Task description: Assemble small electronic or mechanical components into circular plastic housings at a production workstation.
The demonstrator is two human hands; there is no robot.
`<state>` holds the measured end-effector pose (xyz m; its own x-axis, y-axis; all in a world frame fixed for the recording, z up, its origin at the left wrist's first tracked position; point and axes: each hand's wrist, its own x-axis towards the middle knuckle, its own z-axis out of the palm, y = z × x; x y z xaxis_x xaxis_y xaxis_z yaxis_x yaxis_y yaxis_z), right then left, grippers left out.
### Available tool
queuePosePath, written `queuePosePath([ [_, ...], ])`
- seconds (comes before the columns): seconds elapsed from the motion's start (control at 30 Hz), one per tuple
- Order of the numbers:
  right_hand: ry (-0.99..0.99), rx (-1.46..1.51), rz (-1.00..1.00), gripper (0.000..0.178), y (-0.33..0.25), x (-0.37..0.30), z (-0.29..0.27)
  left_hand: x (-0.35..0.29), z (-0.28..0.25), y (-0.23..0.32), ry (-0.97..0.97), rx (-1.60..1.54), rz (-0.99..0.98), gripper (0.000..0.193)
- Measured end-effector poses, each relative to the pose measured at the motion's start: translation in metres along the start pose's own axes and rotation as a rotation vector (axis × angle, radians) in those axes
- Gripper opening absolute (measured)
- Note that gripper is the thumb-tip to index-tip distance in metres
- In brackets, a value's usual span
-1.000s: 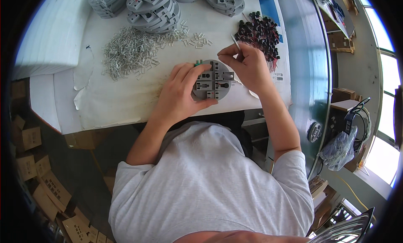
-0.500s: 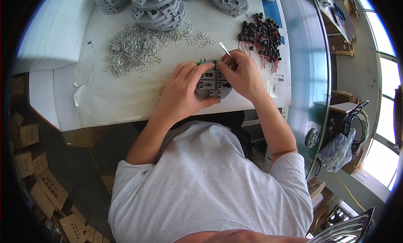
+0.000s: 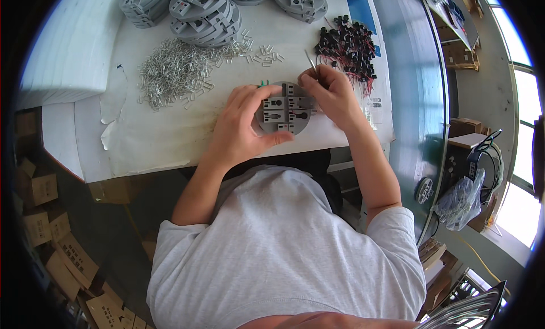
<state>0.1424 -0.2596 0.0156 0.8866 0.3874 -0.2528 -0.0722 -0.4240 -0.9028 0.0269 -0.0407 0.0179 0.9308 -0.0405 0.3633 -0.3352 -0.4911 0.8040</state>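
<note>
Several cartons [image 3: 43, 190] flank the papered table [image 3: 164, 138]; left hand [image 3: 238, 123] clasps disc [image 3: 286, 109] (right hand [image 3: 334, 97]: tool [image 3: 310, 59]).

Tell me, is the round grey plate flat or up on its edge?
Flat: the grey plate shows its broad, slotted face to the camera looking down. Whether it touches the table underneath, I cannot tell.

Bright windows [image 3: 519, 215] in a pale wall [image 3: 493, 96] at right, dark floor [image 3: 113, 232], white-topped worktable [image 3: 164, 141].

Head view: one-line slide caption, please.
Left hand on a round grey base, right hand holding a slim tool, metal clips piled beyond.
</note>
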Motion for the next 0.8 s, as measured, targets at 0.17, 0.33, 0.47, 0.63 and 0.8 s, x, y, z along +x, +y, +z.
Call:
queuePosePath([
  [0.17,0.001,0.08,0.008,0.022,-0.001,-0.01,-0.001,0.003,-0.003,0.006,0.125,-0.018,-0.078,0.049],
  [0.33,-0.012,0.309,0.039,0.019,0.006,-0.007,-0.004,0.034,0.003,0.019,-0.008,0.047,-0.074,0.025],
  [0.47,-0.009,0.336,-0.002,0.018,0.014,-0.004,-0.004,0.051,0.006,0.011,-0.166,0.23,0.057,0.019],
  [0.63,0.005,0.3,-0.065,0.019,0.015,-0.005,-0.002,0.06,0.013,0.007,-0.27,0.391,0.107,0.021],
  [0.8,-0.017,0.3,-0.033,0.025,0.016,-0.009,-0.003,0.062,0.012,0.013,-0.284,0.564,0.142,0.04],
])
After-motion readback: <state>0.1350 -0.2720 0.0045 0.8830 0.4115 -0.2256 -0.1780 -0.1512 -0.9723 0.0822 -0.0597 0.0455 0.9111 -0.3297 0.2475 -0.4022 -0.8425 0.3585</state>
